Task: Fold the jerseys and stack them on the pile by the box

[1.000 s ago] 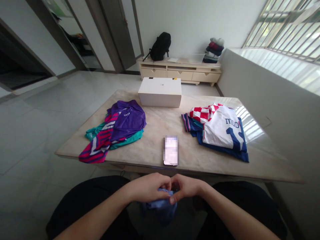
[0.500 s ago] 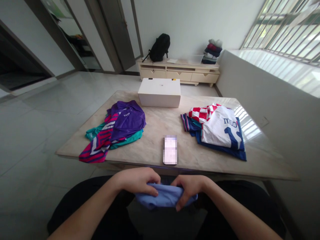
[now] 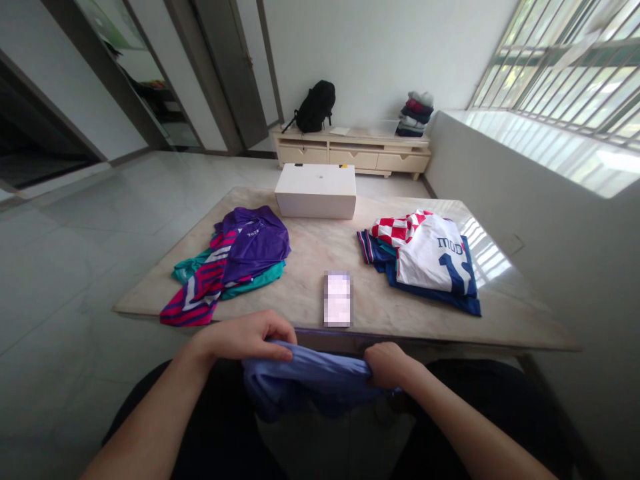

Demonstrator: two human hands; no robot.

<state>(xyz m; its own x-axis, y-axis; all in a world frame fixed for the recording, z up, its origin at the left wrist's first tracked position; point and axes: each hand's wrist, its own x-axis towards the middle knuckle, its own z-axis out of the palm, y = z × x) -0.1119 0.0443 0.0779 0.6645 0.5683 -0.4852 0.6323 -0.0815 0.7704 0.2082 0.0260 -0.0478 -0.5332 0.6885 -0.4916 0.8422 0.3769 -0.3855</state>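
Hands have drawn apart, stretching the cloth wider | head: left hand [image 3: 245, 338] and right hand [image 3: 387, 365] each pinch an end of the blue cloth [image 3: 310, 379], just below the table [image 3: 500, 313] edge, near the phone [image 3: 338, 299].

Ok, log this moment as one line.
left hand: grips blue garment | right hand: grips same garment | garment: stretched between hands, below table edge

Phone [image 3: 338, 299] screen on the desk [image 3: 310, 267] is showing pixelated; blue cloth [image 3: 310, 380] is hiding both hands' fingertips.
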